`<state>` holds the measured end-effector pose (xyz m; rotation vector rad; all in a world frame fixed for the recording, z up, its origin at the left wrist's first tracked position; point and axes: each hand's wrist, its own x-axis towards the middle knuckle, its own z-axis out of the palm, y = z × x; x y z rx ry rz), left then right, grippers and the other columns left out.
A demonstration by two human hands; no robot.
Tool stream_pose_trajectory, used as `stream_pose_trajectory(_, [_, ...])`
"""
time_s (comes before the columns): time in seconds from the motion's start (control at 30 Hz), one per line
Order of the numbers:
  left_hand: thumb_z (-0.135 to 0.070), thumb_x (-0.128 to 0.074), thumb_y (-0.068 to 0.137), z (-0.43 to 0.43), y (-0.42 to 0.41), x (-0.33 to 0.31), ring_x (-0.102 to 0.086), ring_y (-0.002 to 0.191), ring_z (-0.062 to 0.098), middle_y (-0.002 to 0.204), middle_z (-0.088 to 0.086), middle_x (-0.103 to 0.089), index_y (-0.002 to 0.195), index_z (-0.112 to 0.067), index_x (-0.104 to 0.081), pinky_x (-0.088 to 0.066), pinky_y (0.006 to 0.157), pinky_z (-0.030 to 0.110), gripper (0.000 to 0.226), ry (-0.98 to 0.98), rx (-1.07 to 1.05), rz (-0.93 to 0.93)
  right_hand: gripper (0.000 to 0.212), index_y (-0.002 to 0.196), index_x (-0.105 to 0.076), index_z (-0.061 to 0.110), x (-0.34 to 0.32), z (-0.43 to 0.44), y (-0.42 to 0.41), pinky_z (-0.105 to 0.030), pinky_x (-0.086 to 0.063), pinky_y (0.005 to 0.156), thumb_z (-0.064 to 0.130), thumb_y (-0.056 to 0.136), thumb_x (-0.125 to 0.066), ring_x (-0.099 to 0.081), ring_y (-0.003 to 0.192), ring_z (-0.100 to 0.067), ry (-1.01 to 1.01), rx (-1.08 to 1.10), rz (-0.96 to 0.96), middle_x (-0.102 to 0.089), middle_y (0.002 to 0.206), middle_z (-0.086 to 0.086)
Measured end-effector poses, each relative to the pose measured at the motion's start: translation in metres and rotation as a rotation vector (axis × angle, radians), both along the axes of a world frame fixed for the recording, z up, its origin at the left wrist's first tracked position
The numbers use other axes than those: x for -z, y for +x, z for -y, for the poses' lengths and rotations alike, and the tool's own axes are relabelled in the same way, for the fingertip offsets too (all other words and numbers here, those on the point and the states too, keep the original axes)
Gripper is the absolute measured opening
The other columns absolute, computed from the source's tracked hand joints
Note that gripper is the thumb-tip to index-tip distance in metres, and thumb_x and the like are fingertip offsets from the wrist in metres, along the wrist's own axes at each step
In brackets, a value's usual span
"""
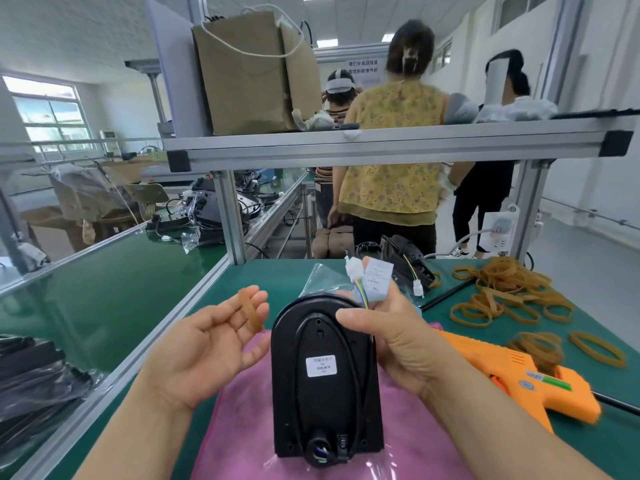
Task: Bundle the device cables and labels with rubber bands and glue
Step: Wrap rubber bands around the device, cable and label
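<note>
Holding left hand [207,344] open, palm up, carrying band [251,308] across straight fingers; gripping device [322,382] edge with right hand [391,327], pinching cable [360,294] and label [379,278]; standing device on cloth [242,427] between the 2 hands.

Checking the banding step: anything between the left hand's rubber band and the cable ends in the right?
Nothing separate. The rubber band rests on the left hand; only the top edge of the device lies between it and the wires and label the right hand grips.
</note>
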<state>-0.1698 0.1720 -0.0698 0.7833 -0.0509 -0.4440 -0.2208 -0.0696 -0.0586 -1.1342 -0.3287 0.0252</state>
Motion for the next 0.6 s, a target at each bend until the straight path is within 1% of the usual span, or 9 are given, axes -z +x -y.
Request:
stream_pose_trajectory(0.13, [0.005, -0.049, 0.079, 0.012, 0.011, 0.008, -0.068, 0.062, 0.005, 0.113, 0.008, -0.074, 0.120, -0.016, -0.065, -0.061, 0.065, 0.028, 0.048, 0.045, -0.007, 0.091, 0.058, 0.121, -0.050, 0.014, -0.009, 0.007, 0.000, -0.030, -0.058, 0.073, -0.007, 0.068, -0.064, -0.071, 0.089, -0.023, 0.005, -0.063, 0.086, -0.074, 0.100, -0.008])
stream_pose_trajectory(0.23, [0.005, -0.052, 0.086, 0.022, 0.020, 0.014, -0.047, 0.042, 0.003, 0.084, 0.003, -0.072, 0.130, -0.011, -0.059, -0.052, 0.046, 0.018, 0.047, 0.215, 0.002, 0.102, 0.061, 0.121, -0.050, 0.014, -0.013, 0.008, 0.001, -0.031, -0.058, 0.073, -0.008, 0.065, -0.063, -0.070, 0.086, -0.021, 0.000, -0.062, 0.104, -0.072, 0.095, -0.005])
stream_pose_trajectory(0.27, [0.003, -0.052, 0.091, 0.026, 0.022, 0.016, -0.045, 0.045, 0.009, 0.083, 0.003, -0.067, 0.133, -0.009, -0.058, -0.050, 0.048, 0.018, 0.044, 0.300, 0.027, 0.126, 0.066, 0.124, -0.048, 0.014, -0.013, 0.009, 0.001, -0.032, -0.058, 0.072, -0.009, 0.064, -0.063, -0.070, 0.085, -0.021, 0.002, -0.065, 0.102, -0.071, 0.094, -0.004])
stream_pose_trajectory(0.33, [-0.005, -0.061, 0.089, 0.037, 0.019, 0.016, -0.045, 0.074, 0.028, 0.101, 0.016, -0.058, 0.126, -0.008, -0.065, -0.045, 0.067, 0.028, 0.037, 0.486, 0.094, 0.209, 0.072, 0.127, -0.046, 0.018, -0.012, 0.009, 0.003, -0.033, -0.058, 0.071, -0.011, 0.063, -0.062, -0.070, 0.084, -0.022, 0.003, -0.081, 0.095, -0.069, 0.095, -0.004])
stream_pose_trajectory(0.4, [-0.013, -0.069, 0.076, 0.044, 0.016, 0.014, -0.056, 0.087, 0.030, 0.108, 0.017, -0.067, 0.108, -0.011, -0.076, -0.051, 0.076, 0.032, 0.033, 0.597, 0.157, 0.309, 0.074, 0.130, -0.044, 0.014, -0.011, 0.009, 0.004, -0.034, -0.058, 0.072, -0.011, 0.063, -0.063, -0.069, 0.086, -0.022, -0.025, -0.085, 0.101, -0.069, 0.096, -0.004])
stream_pose_trajectory(0.47, [-0.027, -0.059, 0.086, 0.048, 0.015, 0.008, -0.066, 0.102, 0.028, 0.115, 0.016, -0.070, 0.113, -0.011, -0.074, -0.055, 0.087, 0.034, 0.035, 0.559, 0.285, 0.436, 0.071, 0.127, -0.044, 0.012, -0.010, 0.009, 0.006, -0.036, -0.058, 0.077, -0.012, 0.064, -0.065, -0.068, 0.092, -0.025, -0.046, -0.068, 0.119, -0.068, 0.096, -0.008])
stream_pose_trajectory(0.5, [-0.040, -0.054, 0.087, 0.046, 0.016, 0.005, -0.062, 0.116, 0.031, 0.127, 0.018, -0.065, 0.122, -0.009, -0.069, -0.052, 0.099, 0.040, 0.049, 0.485, 0.338, 0.477, 0.068, 0.123, -0.047, 0.016, -0.010, 0.010, 0.007, -0.037, -0.058, 0.079, -0.012, 0.065, -0.065, -0.068, 0.094, -0.027, -0.046, -0.057, 0.123, -0.068, 0.097, -0.011])
stream_pose_trajectory(0.53, [-0.052, -0.059, 0.082, 0.042, 0.017, 0.002, -0.055, 0.127, 0.033, 0.136, 0.019, -0.059, 0.128, -0.010, -0.066, -0.045, 0.107, 0.045, 0.062, 0.401, 0.360, 0.478, 0.066, 0.120, -0.048, 0.020, -0.009, 0.012, 0.009, -0.037, -0.058, 0.078, -0.013, 0.065, -0.065, -0.068, 0.094, -0.028, -0.046, -0.044, 0.123, -0.068, 0.097, -0.014])
stream_pose_trajectory(0.6, [-0.064, -0.078, 0.061, 0.035, 0.018, -0.006, -0.053, 0.131, 0.033, 0.140, 0.019, -0.056, 0.123, -0.014, -0.070, -0.042, 0.110, 0.049, 0.080, 0.307, 0.308, 0.446, 0.068, 0.118, -0.049, 0.025, -0.009, 0.014, 0.012, -0.035, -0.058, 0.074, -0.013, 0.065, -0.066, -0.070, 0.091, -0.027, -0.057, 0.002, 0.122, -0.069, 0.096, -0.016])
